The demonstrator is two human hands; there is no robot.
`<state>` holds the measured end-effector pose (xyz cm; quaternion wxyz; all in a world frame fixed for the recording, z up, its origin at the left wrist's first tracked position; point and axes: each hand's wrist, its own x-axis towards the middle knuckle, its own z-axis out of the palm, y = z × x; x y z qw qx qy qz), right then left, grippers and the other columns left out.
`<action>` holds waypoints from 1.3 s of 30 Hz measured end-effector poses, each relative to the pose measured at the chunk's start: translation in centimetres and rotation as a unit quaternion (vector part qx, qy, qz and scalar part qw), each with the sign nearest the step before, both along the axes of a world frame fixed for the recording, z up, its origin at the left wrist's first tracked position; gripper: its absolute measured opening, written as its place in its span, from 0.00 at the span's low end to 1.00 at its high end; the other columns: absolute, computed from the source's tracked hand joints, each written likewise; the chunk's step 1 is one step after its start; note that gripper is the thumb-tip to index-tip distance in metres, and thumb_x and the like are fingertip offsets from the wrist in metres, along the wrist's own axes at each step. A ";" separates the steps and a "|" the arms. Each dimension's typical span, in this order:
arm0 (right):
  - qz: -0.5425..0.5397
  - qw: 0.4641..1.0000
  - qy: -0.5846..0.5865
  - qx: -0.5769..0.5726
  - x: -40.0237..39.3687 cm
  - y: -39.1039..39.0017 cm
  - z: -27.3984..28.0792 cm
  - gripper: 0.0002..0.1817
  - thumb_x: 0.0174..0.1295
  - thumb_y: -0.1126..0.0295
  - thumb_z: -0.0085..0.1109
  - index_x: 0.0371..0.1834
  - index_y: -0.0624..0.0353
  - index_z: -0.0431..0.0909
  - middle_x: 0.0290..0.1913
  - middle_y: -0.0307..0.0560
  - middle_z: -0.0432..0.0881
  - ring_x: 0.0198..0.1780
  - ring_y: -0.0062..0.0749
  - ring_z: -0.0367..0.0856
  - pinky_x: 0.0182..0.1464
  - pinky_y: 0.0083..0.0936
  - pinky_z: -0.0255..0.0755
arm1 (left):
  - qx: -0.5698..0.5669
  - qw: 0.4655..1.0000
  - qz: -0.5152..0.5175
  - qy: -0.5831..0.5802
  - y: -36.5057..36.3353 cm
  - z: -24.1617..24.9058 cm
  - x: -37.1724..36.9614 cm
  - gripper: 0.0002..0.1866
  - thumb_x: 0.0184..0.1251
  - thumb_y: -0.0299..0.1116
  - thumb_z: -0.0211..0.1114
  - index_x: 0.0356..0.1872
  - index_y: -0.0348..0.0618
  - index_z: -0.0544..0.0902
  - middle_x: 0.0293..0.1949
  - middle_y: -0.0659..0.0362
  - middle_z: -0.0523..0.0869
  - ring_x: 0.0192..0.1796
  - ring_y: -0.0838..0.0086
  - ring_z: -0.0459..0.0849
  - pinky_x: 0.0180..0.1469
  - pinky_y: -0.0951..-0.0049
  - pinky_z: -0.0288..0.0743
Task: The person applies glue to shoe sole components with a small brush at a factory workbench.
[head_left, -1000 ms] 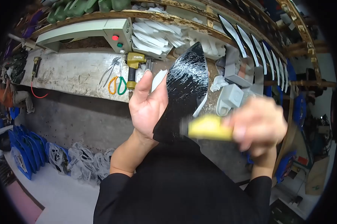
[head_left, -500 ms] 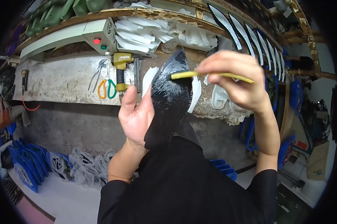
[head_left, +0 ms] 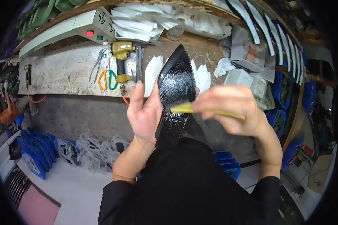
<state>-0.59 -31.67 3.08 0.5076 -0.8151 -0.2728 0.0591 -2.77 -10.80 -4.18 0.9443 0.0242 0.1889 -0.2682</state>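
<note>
In the head view, the right hand (head_left: 230, 108) has its fingers clamped on a yellow-handled brush (head_left: 181, 108), held across a glossy black pointed piece (head_left: 177, 84). The bristles are blurred, so whether they touch it cannot be told. The piece is in front of the person, point away from the body, against the left hand (head_left: 143, 114). That hand's thumb stands apart; its other fingers are hidden behind the piece, and whether they grip cannot be told. White pieces lie beyond on 2 sides of it. To the left, a yellow "meite" tool (head_left: 121, 68), scissors (head_left: 108, 70) and pliers (head_left: 100, 57) lie on the surface (head_left: 60, 77).
</note>
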 end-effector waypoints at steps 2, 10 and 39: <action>0.049 0.998 0.040 -0.014 -1.5 -1.0 -1.8 0.05 0.59 0.74 0.71 0.38 0.61 0.91 0.42 0.51 0.91 0.29 0.28 0.82 0.31 0.17 0.74 | 0.003 1.000 0.012 0.012 -0.7 -1.1 0.4 0.42 0.81 0.59 0.43 0.84 0.40 0.55 0.81 0.43 0.62 0.83 0.51 0.60 0.85 0.45 0.48; -0.301 0.799 0.339 0.395 -6.2 -7.0 -13.4 0.13 0.73 0.75 0.61 0.57 0.61 0.86 0.37 0.46 0.87 0.29 0.21 0.77 0.27 0.14 0.66 | 0.026 0.999 0.018 -0.021 -1.9 -12.0 1.2 0.39 0.80 0.56 0.45 0.83 0.41 0.59 0.80 0.43 0.65 0.82 0.53 0.63 0.82 0.41 0.54; -0.352 0.837 0.313 0.278 -4.0 -3.3 -4.3 0.11 0.71 0.77 0.61 0.53 0.67 0.86 0.28 0.38 0.79 0.23 0.15 0.67 0.25 0.12 0.60 | 0.055 0.983 0.029 -0.172 -6.0 -5.4 -0.6 0.45 0.60 0.23 0.56 0.83 0.47 0.55 0.78 0.50 0.70 0.76 0.59 0.73 0.78 0.59 0.62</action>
